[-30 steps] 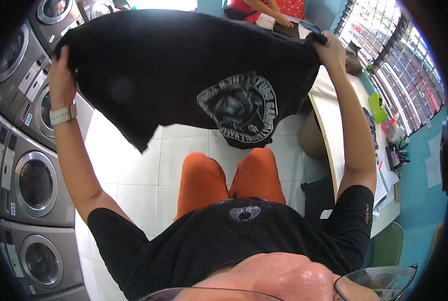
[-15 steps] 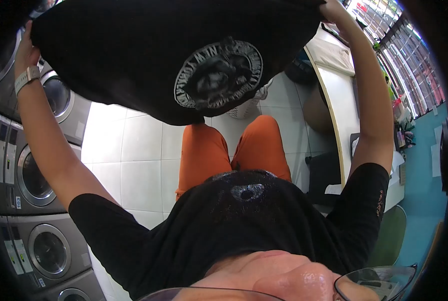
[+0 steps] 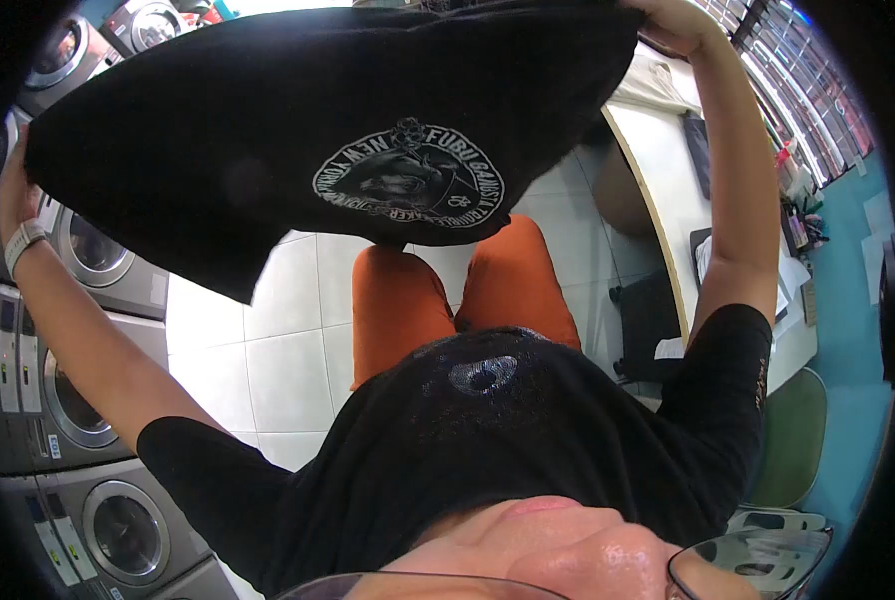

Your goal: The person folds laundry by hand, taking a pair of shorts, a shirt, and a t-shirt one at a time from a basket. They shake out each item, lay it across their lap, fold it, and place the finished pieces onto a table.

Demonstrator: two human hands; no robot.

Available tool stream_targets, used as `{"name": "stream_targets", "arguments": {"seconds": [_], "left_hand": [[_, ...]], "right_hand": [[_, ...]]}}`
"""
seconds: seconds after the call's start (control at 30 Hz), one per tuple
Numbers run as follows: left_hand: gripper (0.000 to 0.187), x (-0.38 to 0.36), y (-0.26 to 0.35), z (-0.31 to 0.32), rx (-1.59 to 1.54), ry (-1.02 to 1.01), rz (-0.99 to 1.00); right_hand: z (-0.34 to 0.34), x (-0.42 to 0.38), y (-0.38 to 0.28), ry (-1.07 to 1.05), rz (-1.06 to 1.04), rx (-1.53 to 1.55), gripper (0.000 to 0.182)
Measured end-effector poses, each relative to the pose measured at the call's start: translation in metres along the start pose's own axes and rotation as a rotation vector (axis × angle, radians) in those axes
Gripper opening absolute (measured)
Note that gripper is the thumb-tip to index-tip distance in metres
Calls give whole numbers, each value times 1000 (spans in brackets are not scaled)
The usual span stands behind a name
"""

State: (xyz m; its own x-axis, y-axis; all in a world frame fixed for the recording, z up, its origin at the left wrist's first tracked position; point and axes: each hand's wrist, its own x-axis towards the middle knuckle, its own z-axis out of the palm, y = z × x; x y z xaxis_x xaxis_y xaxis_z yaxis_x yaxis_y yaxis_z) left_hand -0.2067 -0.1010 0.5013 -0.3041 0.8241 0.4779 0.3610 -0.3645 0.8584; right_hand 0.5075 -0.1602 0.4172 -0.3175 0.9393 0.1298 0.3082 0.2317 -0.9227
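Observation:
A black T-shirt with a round white-and-grey print is spread wide in the air in front of me, above my orange-clad knees. My left hand, with a pale watch on the wrist, grips its left edge; the fingers are partly hidden by the cloth. At the upper right, my right hand is closed on the opposite corner of the shirt. Between both hands the fabric stretches nearly taut along the top, and its lower edge hangs loose, with one flap pointing down on the left.
Stacked grey front-loading machines line the left side. On the right runs a white table with a pale folded cloth, papers and pens. A green chair stands by the blue wall. White tiles cover the floor.
The shirt's left side has moved left and down with my left hand, and a lower flap has swung out. The print now lies flatter and further left. Both hands keep their hold.

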Motion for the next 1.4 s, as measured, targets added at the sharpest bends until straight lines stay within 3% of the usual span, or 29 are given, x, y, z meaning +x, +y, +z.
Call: {"name": "stream_targets", "arguments": {"seconds": [0.03,0.1,0.13,0.17,0.23,0.27,0.3,0.4,0.47,0.5,0.6,0.7,0.8,0.9,0.93,1.03,1.1,1.17,1.2,1.3,1.4], "left_hand": [[52,2,-1,-1,1,-11,-5],[53,10,-2,-2,-38,68,35],[53,9,2,5,-81,69,-36],[53,20,-4,1,-89,65,-36],[50,48,-20,-16,-103,-121,-246],[50,45,-22,-13,-118,-110,-242],[48,38,-23,-10,-74,-176,-240],[46,29,-32,-10,-34,-227,-227],[46,29,-37,-11,-129,-229,-286],[46,27,-41,-12,-124,-226,-284],[48,10,-54,-24,-218,37,-271],[45,-9,-63,-35,-419,74,-317],[41,-8,-86,-46,-428,11,-299],[40,-10,-92,-39,-440,-43,-276],[39,-12,-93,-36,-456,-15,-298],[38,-17,-98,-31,-485,106,-298],[38,-1,-119,-51,-488,49,-292],[38,-2,-127,-58,-485,7,-280],[38,-1,-131,-59,-461,6,-225],[37,-25,-112,-36,-443,49,-151],[35,-30,-104,-33,-508,-54,-154]], "right_hand": [[0,3,8,5,10,4,14],[5,13,39,129,-214,659,20],[18,12,61,164,-233,840,29],[48,2,92,215,-141,977,41],[116,-26,144,259,99,1167,64],[141,-41,158,224,126,1137,70],[161,-50,181,-84,95,1476,61],[196,-46,213,-52,166,1403,48],[199,-37,214,11,349,1211,39],[191,-34,215,6,348,1214,39],[150,-20,197,142,328,803,17],[117,-7,182,380,317,662,11],[100,11,187,417,131,730,14],[110,11,169,334,277,991,21],[107,6,167,29,339,1115,23],[135,-3,177,27,518,1061,32],[133,-2,184,6,498,902,41],[131,-4,174,101,366,989,37],[126,-3,167,246,307,978,38],[84,2,166,175,-2,934,36],[69,-8,151,131,-132,812,46]]}}
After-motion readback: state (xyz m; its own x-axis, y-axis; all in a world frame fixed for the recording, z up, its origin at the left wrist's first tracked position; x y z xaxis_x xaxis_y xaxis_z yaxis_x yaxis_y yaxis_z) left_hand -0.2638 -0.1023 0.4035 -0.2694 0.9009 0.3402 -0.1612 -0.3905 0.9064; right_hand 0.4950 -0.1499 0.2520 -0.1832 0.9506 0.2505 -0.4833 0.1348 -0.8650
